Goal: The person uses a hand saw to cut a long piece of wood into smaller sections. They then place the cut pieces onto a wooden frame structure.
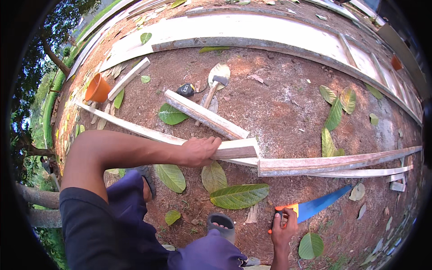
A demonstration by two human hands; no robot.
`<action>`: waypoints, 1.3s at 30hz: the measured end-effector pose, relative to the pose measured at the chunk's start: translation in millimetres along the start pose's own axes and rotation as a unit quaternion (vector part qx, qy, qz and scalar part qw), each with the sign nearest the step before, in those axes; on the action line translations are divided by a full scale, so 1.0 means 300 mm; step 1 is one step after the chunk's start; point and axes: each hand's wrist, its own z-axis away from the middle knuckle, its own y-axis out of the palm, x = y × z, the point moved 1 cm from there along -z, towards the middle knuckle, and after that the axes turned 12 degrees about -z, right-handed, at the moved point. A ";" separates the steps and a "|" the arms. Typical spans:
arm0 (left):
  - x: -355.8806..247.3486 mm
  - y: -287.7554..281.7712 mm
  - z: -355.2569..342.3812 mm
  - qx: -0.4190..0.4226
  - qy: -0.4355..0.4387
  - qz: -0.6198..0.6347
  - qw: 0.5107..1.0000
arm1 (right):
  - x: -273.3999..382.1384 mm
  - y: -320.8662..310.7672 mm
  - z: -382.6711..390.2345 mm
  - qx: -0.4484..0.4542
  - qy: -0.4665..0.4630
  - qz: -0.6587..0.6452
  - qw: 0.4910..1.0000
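Note:
My left hand (200, 150) is wrapped over the left part of a short wooden beam (236, 149). The right end of this beam meets the end of a longer beam (337, 163) that runs off to the right. A thin wooden strip (135, 128) passes beneath them. Lower down, my right hand (284, 227) grips a handsaw (321, 203) by its orange and black handle. Its blue blade points up and to the right, apart from the wood. Another short beam (204, 114) lies slanted just beyond my left hand.
Beyond lie a hammer (211, 94), a black and yellow tape measure (185, 90), an orange bucket (97, 88) and a small wood offcut (129, 78). A long pale board with a timber edge (252, 42) spans the back. Large leaves (240, 196) dot the reddish ground.

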 end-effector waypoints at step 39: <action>0.954 -0.227 -0.386 -0.022 0.252 0.715 0.652 | 0.838 0.954 -0.675 0.135 0.272 0.036 0.952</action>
